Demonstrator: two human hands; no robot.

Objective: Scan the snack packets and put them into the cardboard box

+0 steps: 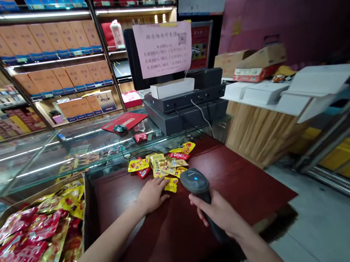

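My right hand (218, 213) is wrapped round the handle of a dark barcode scanner (195, 182), whose head points away from me over the table and shows a small blue light. My left hand (154, 194) lies on the dark red tabletop (237, 178), its fingertips touching a yellow snack packet (171, 184). That packet is at the near edge of a loose pile of yellow, gold and red packets (158, 163). Whether the left fingers pinch the packet cannot be made out.
An open carton (87, 200) full of red and yellow packets stands at the left. Behind the table are a glass counter (47, 158), a mouse (119, 128) and a monitor (134, 61) with a paper sign. White boxes (263, 93) sit at the right.
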